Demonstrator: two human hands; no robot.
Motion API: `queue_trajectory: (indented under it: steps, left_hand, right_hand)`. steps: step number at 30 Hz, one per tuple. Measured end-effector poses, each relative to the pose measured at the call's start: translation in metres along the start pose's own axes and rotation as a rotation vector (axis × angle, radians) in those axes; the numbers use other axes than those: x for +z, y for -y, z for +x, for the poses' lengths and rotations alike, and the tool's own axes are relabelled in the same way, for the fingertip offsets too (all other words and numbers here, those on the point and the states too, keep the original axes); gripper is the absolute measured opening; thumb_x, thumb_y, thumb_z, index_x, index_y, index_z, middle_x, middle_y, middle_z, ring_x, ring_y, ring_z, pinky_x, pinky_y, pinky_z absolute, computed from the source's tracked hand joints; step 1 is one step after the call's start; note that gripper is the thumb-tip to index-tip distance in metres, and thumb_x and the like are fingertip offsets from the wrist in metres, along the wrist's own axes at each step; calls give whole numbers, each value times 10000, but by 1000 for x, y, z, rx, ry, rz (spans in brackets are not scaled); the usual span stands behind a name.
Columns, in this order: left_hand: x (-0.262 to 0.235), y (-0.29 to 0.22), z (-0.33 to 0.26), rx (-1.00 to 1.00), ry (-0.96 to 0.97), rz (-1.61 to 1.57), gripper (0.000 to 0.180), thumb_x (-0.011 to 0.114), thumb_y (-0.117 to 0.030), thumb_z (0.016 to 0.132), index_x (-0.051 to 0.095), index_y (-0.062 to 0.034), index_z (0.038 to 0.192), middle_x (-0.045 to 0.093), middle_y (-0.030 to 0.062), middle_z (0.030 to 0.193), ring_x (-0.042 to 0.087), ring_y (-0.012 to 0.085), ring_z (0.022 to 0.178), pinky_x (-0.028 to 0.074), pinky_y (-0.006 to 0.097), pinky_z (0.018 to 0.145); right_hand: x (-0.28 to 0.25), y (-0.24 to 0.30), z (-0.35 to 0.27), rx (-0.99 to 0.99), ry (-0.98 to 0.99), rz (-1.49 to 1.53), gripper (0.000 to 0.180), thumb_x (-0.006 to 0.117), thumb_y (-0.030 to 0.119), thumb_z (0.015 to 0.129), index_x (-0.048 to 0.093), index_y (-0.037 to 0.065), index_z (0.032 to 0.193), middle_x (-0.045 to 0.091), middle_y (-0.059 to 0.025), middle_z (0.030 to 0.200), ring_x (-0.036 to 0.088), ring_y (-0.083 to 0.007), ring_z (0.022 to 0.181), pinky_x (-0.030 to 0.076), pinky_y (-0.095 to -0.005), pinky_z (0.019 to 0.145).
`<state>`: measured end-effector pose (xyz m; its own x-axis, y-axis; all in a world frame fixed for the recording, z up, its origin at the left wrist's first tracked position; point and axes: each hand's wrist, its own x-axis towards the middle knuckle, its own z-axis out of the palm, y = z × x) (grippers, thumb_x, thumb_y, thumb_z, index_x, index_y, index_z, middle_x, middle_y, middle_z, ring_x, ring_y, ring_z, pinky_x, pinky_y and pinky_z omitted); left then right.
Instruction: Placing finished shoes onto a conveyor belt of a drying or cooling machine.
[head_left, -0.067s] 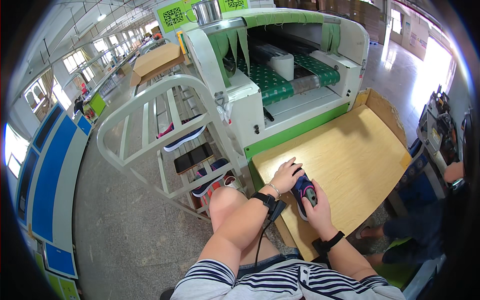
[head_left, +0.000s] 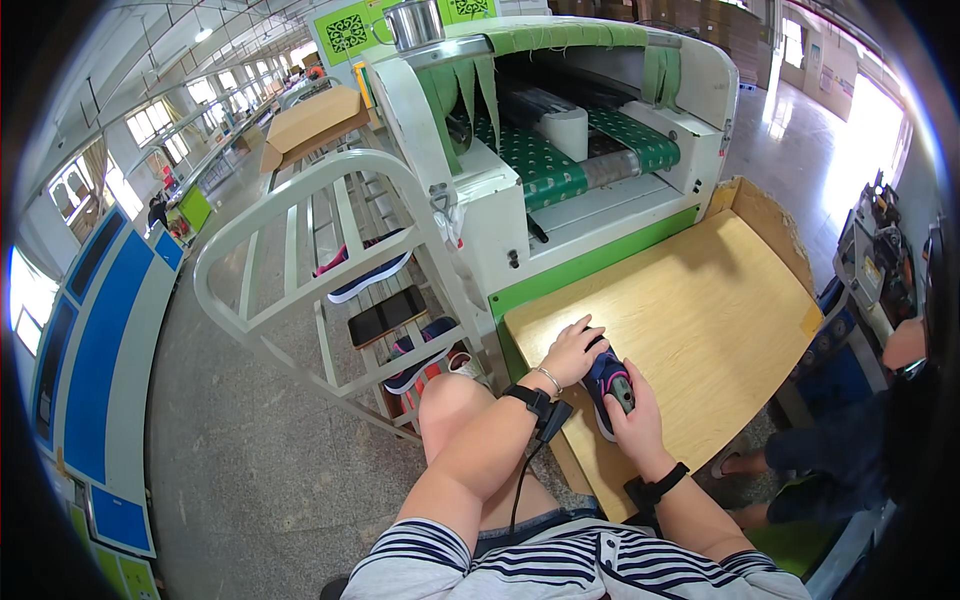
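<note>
A navy shoe [head_left: 603, 374] with pink trim and a white sole lies on the wooden board [head_left: 710, 320] before me. A grey-green block that looks like a shoe last [head_left: 622, 393] fills its opening. Across the toe end rests my left hand [head_left: 573, 354], fingers bent over the upper. My right hand [head_left: 637, 420] wraps the heel end from the right, its thumb beside the last. The shoe's toe is partly hidden under my left fingers.
Beyond the board stands a machine with a green conveyor belt [head_left: 555, 182]. A metal rack [head_left: 215, 250] at left carries a black phone [head_left: 386, 317] and navy shoes [head_left: 420, 357]. On the right, a co-worker's hand [head_left: 905, 345] is near another machine [head_left: 870, 260].
The co-worker's hand at the right edge has shifted slightly. My own hands and the shoe look unmoved.
</note>
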<state>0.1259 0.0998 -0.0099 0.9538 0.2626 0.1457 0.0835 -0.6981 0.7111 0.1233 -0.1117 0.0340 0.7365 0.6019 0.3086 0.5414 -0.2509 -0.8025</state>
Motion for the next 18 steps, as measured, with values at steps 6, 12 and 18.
queue_trajectory:
  steps: [6,12,18]
  left_hand:
    - [-1,-1,0,-14,10,-5,482,510,-423,1015,593,-100,1363,398,245,1530,380,432,1398,300,446,1173]
    - [1,1,1,-22,4,10,486,517,-450,1004,599,-126,1356,389,201,1550,386,408,1397,339,468,1154]
    - [1,2,1,-27,10,16,491,511,-457,1004,598,-132,1361,386,195,1554,382,400,1402,334,463,1157]
  right_hand:
    - [0,1,0,-2,1,-14,619,653,135,879,441,-32,1437,555,-266,1324,550,-382,1232,423,-418,1061]
    - [0,1,0,6,7,-14,619,648,140,882,438,-37,1437,550,-268,1330,545,-383,1240,419,-419,1066]
    - [0,1,0,5,7,-6,616,644,139,885,434,-41,1436,546,-269,1336,541,-384,1245,414,-419,1072]
